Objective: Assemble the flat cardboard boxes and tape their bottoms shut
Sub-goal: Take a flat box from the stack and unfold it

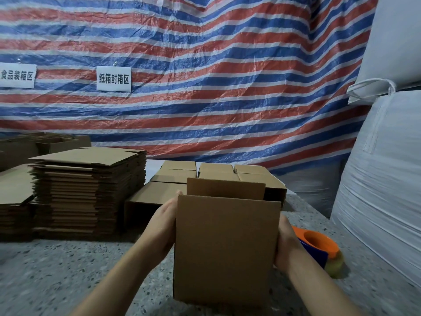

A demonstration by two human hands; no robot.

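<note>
**Box held upright between both hands on the worktop**

A box (225, 247), already opened into shape, stands on the speckled worktop (57, 270) in the near middle of the view. Its top is open, with the near flap and the far flap both standing up. The left hand (163, 226) lies flat against the box's left wall, fingers straight and pointing up, their tips reaching the flap's edge. The right hand (287, 245) presses the right wall in the same way; its fingers are mostly hidden behind the cardboard, so how they lie there cannot be told exactly. Neither hand curls round anything that shows.

Just right of the right hand, partly hidden by it, a tape dispenser (319, 249) rests on the worktop, orange with a blue part and a roll of tape at its near end.

Left of the box rises a tall stack of flat boxes (91, 192), with a lower stack (13, 190) at the left edge of the view. Behind the held box, several made-up boxes (180, 173) sit close together with their flaps shut on top.

A red, white and blue striped tarp (205, 76) hangs along the back, bearing two white signs (114, 79) with Chinese characters. Large white sacks (385, 167) are piled at the right.
</note>
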